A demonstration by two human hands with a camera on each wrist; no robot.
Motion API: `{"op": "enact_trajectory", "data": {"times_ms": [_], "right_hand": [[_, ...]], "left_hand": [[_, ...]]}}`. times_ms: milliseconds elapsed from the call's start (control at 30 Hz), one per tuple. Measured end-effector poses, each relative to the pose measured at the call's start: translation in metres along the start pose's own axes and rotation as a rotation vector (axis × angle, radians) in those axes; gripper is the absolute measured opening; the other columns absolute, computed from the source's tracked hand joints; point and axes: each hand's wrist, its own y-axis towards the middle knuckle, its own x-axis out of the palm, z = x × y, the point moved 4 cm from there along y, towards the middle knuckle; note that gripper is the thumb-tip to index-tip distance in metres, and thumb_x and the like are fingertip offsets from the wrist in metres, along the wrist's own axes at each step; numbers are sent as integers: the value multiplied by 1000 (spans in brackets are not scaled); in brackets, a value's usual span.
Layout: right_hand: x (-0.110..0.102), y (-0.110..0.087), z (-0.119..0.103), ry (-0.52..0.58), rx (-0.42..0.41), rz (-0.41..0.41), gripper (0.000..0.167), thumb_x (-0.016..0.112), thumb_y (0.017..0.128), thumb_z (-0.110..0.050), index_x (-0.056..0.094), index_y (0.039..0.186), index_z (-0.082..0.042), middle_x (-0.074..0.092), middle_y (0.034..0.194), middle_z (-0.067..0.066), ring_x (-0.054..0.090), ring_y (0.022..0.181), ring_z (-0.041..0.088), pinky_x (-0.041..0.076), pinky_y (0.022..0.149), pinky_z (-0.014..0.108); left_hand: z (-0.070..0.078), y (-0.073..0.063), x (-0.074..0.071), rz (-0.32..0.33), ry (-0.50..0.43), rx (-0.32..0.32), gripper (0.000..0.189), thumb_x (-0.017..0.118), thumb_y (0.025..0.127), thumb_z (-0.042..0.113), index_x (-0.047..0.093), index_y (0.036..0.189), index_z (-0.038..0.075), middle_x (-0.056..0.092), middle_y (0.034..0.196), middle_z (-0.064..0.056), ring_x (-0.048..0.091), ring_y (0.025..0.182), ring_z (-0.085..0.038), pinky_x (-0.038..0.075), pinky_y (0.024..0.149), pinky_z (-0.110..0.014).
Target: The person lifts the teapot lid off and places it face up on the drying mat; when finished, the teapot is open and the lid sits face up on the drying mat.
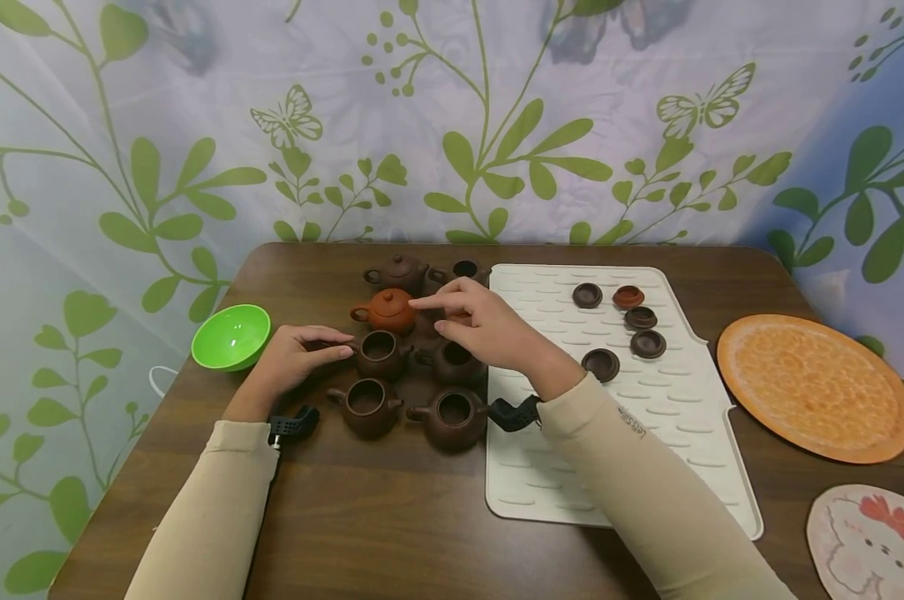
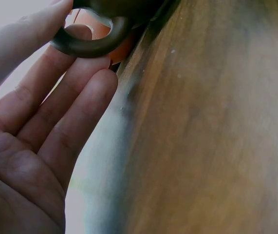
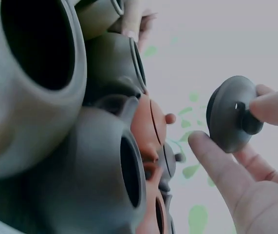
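Note:
With thumb and fingers, my left hand (image 1: 294, 360) pinches the loop handle (image 2: 94, 47) of a dark brown lidless teapot (image 1: 381, 355). My right hand (image 1: 489, 325) is raised over the group of teapots. In the right wrist view it holds a dark lid (image 3: 229, 114) by its knob, tilted on edge, with the index finger stretched out. From the head, that lid is hidden beneath the hand. Just behind the gripped pot stands an orange teapot (image 1: 392, 311) with its lid on. Nearer me are two uncovered dark teapots, one at left (image 1: 367, 408) and one at right (image 1: 454, 419).
A white ribbed mat (image 1: 549, 479) carries several loose lids, one of them reddish (image 1: 627, 297). Behind the orange pot is a lidded dark teapot (image 1: 401, 273). A green bowl (image 1: 231, 337) sits at left. Far right lie an orange round mat (image 1: 815, 387) and a cartoon mat (image 1: 871, 542).

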Motion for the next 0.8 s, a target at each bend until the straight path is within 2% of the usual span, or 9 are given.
{"op": "enact_trajectory", "data": {"times_ms": [100,200,300,400,600,800], "right_hand": [[-9,-8,8,82,38,9,39,62,106,-11,69,143,-19,51,137,4,58,113,26,51,89,45],[-19,-17,15,179,71,14,42,67,104,-9,65,145,-19,49,148,3,53,131,27,50,98,48],[-30,-27,23,295,102,36,52,75,98,-3,60,146,-13,46,154,6,53,131,31,52,97,48],[-41,-37,34,371,159,107,58,82,91,2,58,143,-7,49,147,11,56,126,31,54,94,42],[-61,-55,53,302,262,257,50,85,90,-1,56,130,1,61,129,19,64,115,34,56,87,35],[-69,-71,67,246,305,268,41,82,95,-9,57,125,4,67,126,18,66,113,27,56,92,32]], "left_hand": [[-12,2,0,1,3,0,20,83,94,11,83,113,5,77,112,-8,70,102,-17,53,85,-22],[-20,4,0,1,1,4,21,84,93,14,84,114,9,77,112,-5,70,102,-17,54,85,-22],[-21,4,0,-1,-3,10,21,85,93,17,84,114,12,77,112,-3,70,103,-17,54,85,-23],[-21,5,0,0,-9,10,21,86,93,20,85,113,15,77,111,-1,71,103,-17,54,86,-24],[-23,4,-1,6,16,20,21,85,93,19,85,114,15,77,113,-1,70,106,-17,53,89,-23],[-23,4,-1,14,9,30,20,85,93,19,85,112,15,77,111,0,70,106,-16,53,90,-23]]}}
